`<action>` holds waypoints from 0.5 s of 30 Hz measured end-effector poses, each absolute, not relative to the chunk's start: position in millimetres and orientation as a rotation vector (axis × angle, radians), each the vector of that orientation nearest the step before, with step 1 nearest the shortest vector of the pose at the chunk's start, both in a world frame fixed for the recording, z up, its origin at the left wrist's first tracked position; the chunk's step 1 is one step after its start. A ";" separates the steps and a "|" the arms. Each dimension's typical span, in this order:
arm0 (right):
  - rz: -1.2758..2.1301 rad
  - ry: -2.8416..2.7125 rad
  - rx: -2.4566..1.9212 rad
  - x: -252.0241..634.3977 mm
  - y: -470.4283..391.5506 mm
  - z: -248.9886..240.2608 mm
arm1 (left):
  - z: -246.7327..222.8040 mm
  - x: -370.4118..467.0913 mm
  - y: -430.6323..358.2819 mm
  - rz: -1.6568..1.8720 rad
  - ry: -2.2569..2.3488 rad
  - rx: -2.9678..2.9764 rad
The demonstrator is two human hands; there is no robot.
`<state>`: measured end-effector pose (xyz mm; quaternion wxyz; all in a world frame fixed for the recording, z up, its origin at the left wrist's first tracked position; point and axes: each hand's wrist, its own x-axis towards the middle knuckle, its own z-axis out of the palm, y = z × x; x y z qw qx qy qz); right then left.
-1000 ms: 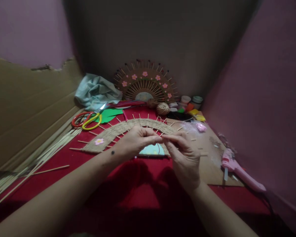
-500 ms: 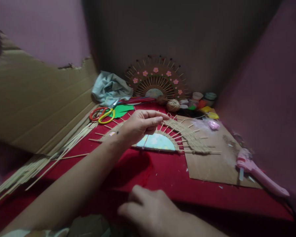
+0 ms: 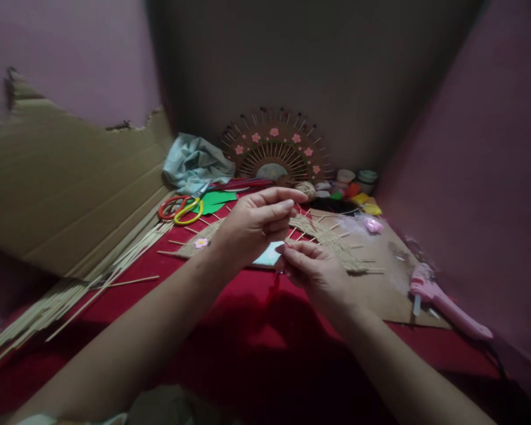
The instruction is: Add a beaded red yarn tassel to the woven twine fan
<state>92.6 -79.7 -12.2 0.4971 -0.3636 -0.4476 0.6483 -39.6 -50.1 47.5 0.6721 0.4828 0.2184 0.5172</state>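
Note:
My left hand (image 3: 265, 221) is closed in a pinch over the half-round fan of sticks and twine (image 3: 336, 245), with a red thread (image 3: 308, 217) at its fingertips. Just below and to the right, my right hand (image 3: 314, 268) pinches the thread too, thumb against forefinger. Loose red strands hang beneath the right fingers. Between the hands shows part of the fan's pale blue centre (image 3: 268, 255). A pink flower (image 3: 200, 242) sits on the twine band at the left. My hands hide the fan's middle.
Scissors (image 3: 183, 208), green sheet (image 3: 216, 202) and loose sticks (image 3: 84, 295) lie left. A finished flowered fan (image 3: 274, 147) leans at the back beside crumpled cloth (image 3: 197, 162). Right are a cardboard sheet (image 3: 393, 295), pink lump (image 3: 373, 225) and pink glue gun (image 3: 446, 301).
My right hand has risen from the table's front edge to just below my left hand and now pinches the thread. The left hand stays nearly in place. The view has shifted slightly.

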 end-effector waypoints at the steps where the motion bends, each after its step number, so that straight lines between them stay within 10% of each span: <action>1: 1.596 -1.060 -0.886 96.3 -79.3 -11.1 | 47.2 -43.4 -47.0 1.216 0.527 1.047; 11: 1.640 -1.240 -0.982 117.4 -67.7 -0.9 | 43.4 -93.0 -22.3 2.109 1.208 1.419; 15: 1.637 -1.311 -0.992 114.7 -62.1 2.6 | 43.2 -77.0 -45.4 1.227 1.165 1.813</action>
